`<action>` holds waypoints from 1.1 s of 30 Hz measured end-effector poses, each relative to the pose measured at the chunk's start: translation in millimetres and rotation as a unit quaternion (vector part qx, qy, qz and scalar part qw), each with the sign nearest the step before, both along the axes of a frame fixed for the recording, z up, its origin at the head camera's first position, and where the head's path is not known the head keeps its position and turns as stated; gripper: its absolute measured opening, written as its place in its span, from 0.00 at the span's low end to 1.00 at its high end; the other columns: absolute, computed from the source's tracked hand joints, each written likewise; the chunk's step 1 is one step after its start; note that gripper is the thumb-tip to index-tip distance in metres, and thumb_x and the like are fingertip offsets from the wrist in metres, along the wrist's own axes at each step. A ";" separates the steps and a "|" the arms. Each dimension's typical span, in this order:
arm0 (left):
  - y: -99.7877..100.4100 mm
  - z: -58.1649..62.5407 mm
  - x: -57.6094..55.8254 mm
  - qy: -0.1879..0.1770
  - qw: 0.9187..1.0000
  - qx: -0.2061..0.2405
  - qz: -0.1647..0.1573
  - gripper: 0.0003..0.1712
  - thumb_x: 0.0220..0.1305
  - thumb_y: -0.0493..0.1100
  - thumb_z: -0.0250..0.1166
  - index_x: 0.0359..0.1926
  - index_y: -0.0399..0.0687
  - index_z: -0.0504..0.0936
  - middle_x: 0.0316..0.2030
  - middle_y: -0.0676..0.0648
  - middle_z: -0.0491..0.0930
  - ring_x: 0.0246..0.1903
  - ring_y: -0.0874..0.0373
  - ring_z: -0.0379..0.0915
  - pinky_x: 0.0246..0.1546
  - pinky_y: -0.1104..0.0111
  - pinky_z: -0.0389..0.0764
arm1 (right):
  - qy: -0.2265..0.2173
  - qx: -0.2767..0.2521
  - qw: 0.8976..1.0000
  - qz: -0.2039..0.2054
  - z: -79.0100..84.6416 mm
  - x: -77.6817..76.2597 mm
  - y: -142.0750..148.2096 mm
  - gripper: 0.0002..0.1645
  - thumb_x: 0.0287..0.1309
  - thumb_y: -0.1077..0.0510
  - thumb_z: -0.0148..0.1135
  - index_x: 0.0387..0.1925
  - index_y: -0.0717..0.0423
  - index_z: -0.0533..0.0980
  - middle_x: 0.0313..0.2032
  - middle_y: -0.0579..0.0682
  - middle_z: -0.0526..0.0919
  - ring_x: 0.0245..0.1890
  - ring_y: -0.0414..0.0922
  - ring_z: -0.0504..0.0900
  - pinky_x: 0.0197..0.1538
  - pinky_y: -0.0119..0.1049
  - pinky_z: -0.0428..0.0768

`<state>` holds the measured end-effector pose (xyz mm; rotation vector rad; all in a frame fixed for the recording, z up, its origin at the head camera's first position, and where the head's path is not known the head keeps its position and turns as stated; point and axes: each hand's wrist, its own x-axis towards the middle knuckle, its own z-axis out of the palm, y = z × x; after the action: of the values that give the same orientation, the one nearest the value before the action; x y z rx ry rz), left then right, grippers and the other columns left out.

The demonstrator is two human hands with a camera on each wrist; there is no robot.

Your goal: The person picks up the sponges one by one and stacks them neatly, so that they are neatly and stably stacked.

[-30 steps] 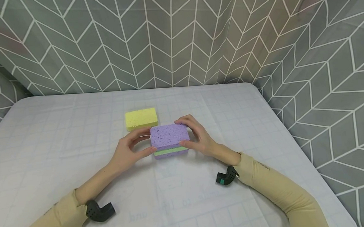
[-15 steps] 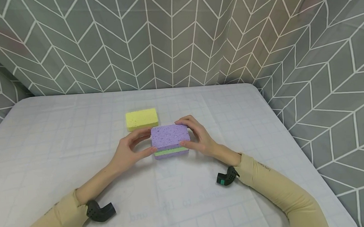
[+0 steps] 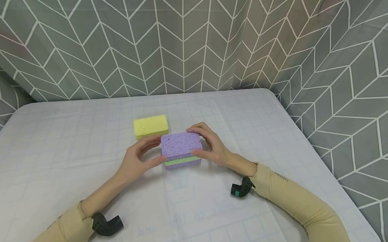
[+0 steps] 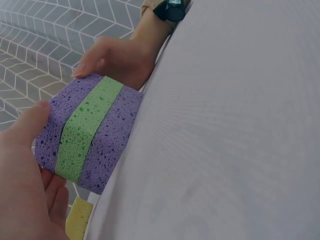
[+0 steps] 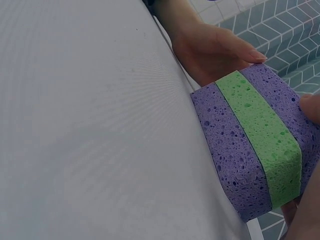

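Three sponges are stacked flat on the table: a purple sponge on top, a light green sponge in the middle, and another purple sponge resting on the cloth. At the stack's left end, my left hand grips the top purple sponge between thumb at the near edge and fingers at the far edge. My right hand holds the right end of that same sponge the same way. The edges of the three layers line up closely in both wrist views.
A yellow sponge lies on the table just behind the stack, to the left, close to my left fingers. White cloth with a faint grid covers the table. Grey patterned curtains hang behind it and along the right side.
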<state>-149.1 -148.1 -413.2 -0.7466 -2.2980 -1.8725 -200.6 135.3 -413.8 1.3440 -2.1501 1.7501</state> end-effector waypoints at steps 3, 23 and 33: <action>0.3 0.8 0.2 0.001 1.000 0.001 -0.001 0.35 0.55 0.29 0.74 0.64 0.43 0.75 0.61 0.43 0.77 0.60 0.60 0.74 0.68 0.66 0.74 | -0.001 -0.003 1.000 0.003 0.7 0.2 -0.1 0.36 0.60 0.48 0.65 0.62 0.67 0.70 0.57 0.62 0.70 0.56 0.49 0.70 0.63 0.36 0.73; -5.4 1.7 -3.7 0.016 1.000 0.005 0.008 0.27 0.64 0.30 0.67 0.64 0.38 0.74 0.61 0.40 0.76 0.61 0.50 0.73 0.68 0.66 0.73 | 0.004 0.005 1.000 -0.006 0.9 0.1 -0.5 0.40 0.61 0.40 0.63 0.62 0.66 0.70 0.56 0.60 0.71 0.55 0.50 0.71 0.62 0.36 0.74; -8.5 -0.2 -8.8 0.008 0.999 -0.011 0.041 0.25 0.66 0.33 0.66 0.64 0.41 0.75 0.61 0.41 0.76 0.62 0.55 0.73 0.68 0.71 0.71 | 0.005 -0.003 1.000 0.001 0.1 -0.3 -0.2 0.37 0.61 0.46 0.65 0.62 0.68 0.70 0.56 0.62 0.71 0.56 0.50 0.70 0.63 0.34 0.73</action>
<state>-157.8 -156.6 -413.4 -0.6575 -2.3063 -1.8021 -200.8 135.1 -413.7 1.3515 -2.1372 1.7443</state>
